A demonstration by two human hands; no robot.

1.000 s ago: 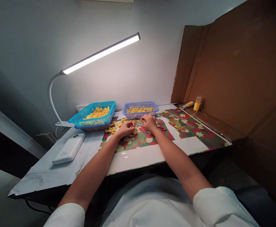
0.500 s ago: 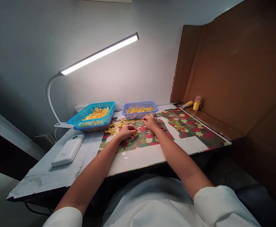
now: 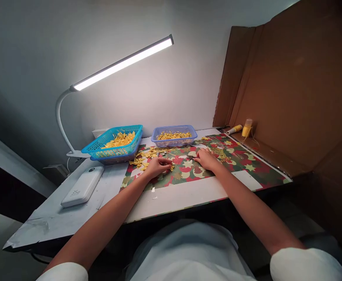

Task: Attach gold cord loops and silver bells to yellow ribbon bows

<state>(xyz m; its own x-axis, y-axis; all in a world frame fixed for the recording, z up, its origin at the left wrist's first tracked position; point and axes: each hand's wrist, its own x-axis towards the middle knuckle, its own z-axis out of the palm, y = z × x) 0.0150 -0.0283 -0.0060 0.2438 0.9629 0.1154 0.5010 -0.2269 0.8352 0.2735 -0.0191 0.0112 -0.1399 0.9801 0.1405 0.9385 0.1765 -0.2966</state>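
My left hand (image 3: 157, 167) is closed in a pinch above the patterned sheet, on a small yellow ribbon piece (image 3: 172, 168) with a thin strand rising from it. Further right, my right hand (image 3: 207, 159) is wrapped round a small pair of scissors (image 3: 191, 157); its dark blades point left and its handles are hidden by my fingers. Loose yellow ribbon pieces (image 3: 138, 160) lie just beyond my left hand, some close to its wrist. Tiny shiny bits (image 3: 158, 154) rest behind the left fingers.
A turquoise basket (image 3: 91, 148) of yellow pieces stands at the back left, and a purple basket (image 3: 173, 144) of similar ones at the back middle. Golden strands (image 3: 224, 155) lie beyond my right hand. A power bank (image 3: 81, 187), desk lamp (image 3: 62, 113) and cardboard wall (image 3: 276, 86) surround the work sheet.
My right hand has moved right, away from the left hand, and has closed on the scissors that lay on the sheet. My left hand stays nearly in place with the ribbon piece.
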